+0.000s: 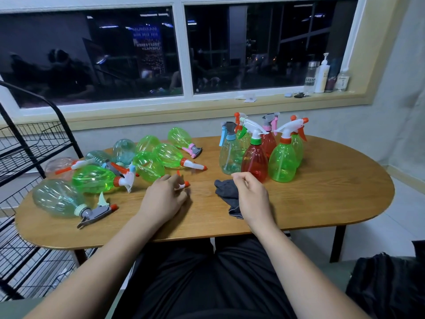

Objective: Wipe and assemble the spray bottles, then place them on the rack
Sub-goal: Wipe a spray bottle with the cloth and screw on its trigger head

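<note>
Several spray bottles lie on their sides on the left half of the wooden table [322, 203], most of them green [92, 178] and some clear [57, 199]. My left hand [163, 199] reaches to one green bottle [147, 166] and curls its fingers round that bottle's white and orange spray head [184, 185]. A dark grey cloth [226, 193] lies crumpled in front of me. My right hand [250, 196] rests over its right side with curled fingers pinching its upper edge. Several assembled bottles stand upright at the back right, among them a red one [254, 162] and a green one [281, 163].
A black wire rack [34, 143] with several shelves stands close against the table's left end. The window sill behind holds a pump bottle [322, 74], other bottles and small items. A dark bag [388, 288] lies at the lower right beside my legs.
</note>
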Demonstrator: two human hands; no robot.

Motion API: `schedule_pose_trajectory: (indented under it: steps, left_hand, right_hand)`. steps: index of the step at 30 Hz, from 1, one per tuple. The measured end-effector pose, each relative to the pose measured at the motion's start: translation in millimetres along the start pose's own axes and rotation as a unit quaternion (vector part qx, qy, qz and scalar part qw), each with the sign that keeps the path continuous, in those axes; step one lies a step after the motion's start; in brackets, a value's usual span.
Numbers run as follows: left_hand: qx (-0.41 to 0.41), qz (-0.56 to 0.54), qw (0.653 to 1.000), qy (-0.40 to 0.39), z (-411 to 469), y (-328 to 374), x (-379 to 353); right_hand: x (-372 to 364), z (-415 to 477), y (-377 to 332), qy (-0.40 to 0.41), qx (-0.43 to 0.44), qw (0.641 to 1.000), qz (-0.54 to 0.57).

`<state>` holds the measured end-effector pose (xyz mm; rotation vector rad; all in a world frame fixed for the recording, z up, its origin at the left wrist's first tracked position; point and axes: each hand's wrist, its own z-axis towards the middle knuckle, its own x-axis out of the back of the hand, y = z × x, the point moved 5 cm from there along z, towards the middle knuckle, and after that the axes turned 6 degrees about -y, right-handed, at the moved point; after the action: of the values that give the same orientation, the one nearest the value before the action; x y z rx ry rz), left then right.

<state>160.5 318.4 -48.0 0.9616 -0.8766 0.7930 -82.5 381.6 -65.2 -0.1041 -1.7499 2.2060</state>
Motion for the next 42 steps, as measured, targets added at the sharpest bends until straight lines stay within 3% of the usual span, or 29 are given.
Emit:
schedule_pose_trajectory:
  steps: [5,11,14,18,24,30,34,42]
  left_hand:
    - [-0.015,-0.007,0.999,0.037,-14,14,-8]
    - [-0.117,0.034,0.992,0.037,-30,60,-15]
    - [-0.149,0.038,0.985,0.080,-26,62,-7]
    - [-0.091,0.025,0.987,0.133,-9,35,2]
    - [0.030,-0.093,0.987,0.130,6,4,-8]
    - [0.078,-0.147,0.975,0.150,11,-12,-11]
    - [0.078,-0.203,0.962,0.162,9,-18,-9]
    - [0.070,-0.181,0.967,0.163,7,-14,-7]
  right_hand:
    - [-1,0,1,0.000,0.000,1.000,-0.001]
    - [-1,0,3,-0.001,-0.004,1.000,-0.014]
    - [-3,0,4,-0.015,-0.004,0.999,-0.028]
    - [-4,-1,2,-0.026,0.005,0.999,-0.042]
    - [-8,-4,-3,-0.040,0.042,0.996,-0.062]
    - [-23,-19,-15,-0.118,0.110,0.969,-0.189]
    - [-32,-25,-17,-0.162,0.134,0.947,-0.242]
    - [-36,-28,-18,-0.184,0.139,0.936,-0.267]
